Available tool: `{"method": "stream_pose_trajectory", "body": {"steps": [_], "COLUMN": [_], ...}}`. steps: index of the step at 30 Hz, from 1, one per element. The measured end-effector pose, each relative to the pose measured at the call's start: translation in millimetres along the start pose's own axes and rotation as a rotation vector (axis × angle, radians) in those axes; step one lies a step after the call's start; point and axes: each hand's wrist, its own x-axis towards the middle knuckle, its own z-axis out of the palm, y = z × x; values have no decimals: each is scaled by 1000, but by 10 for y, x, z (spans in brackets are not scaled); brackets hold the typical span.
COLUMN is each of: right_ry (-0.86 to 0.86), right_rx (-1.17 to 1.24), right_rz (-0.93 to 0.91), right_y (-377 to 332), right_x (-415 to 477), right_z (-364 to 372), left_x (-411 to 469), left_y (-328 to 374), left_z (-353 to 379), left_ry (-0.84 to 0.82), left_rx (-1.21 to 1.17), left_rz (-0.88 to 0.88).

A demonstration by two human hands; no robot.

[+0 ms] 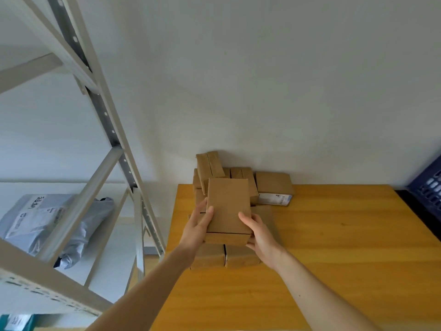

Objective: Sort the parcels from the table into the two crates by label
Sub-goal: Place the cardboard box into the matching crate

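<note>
Parcels (241, 256) of brown cardboard lie clustered on the yellow wooden desk (334, 235) near its far left corner, the rearmost against the white wall. One of them, the held parcel (228, 211), is raised just above the pile between both hands. The left hand (196, 226) grips its left edge, thumb on the top face and fingers (202, 205) curled behind. The right hand (260, 237) grips the lower right corner, thumb on top and fingers (251, 243) tucked beneath. Its upward face is plain cardboard. At the back right of the pile, a labelled parcel (274, 199) shows a white label on its near side. A dark blue crate (427, 187) stands just beyond the desk's far right corner. To the left, a metal rack (114, 139) carries grey mailer bags (47, 223) on a shelf.
</note>
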Motion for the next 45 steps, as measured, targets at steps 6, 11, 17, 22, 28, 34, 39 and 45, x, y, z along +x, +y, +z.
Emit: {"method": "stream_pose_trajectory", "body": {"steps": [6,11,17,22,28,34,39,45], "right_ry": [55,104,183,-13,-45,-9,63,191], "right_rx": [230,234,-34,37,72,106,85,103], "right_rz": [-72,-147,-210,-153,-212,-250,-273,-273], "right_y": [82,105,69,-4,14,46,59,63], "right_x": [-109,-143,-160,-293,-362,-429,-511,-738], "right_z": [13,46,81,130,248,255,117,-217], "left_x": [-106,-146,-184,-225,-238,-235,-202,-161], "left_y": [55,86,118,152,184,209,216,232], "left_z": [-97,-139,-181,-232,-343,-372,-213,234], "left_ry": [-40,-70,-169,-227,-239,-253,-309,-401], "left_rx": [3,-94,-226,-163,-94,-45,-49,-18], "left_rz": [66,9,-38,2,48,83,85,76]}}
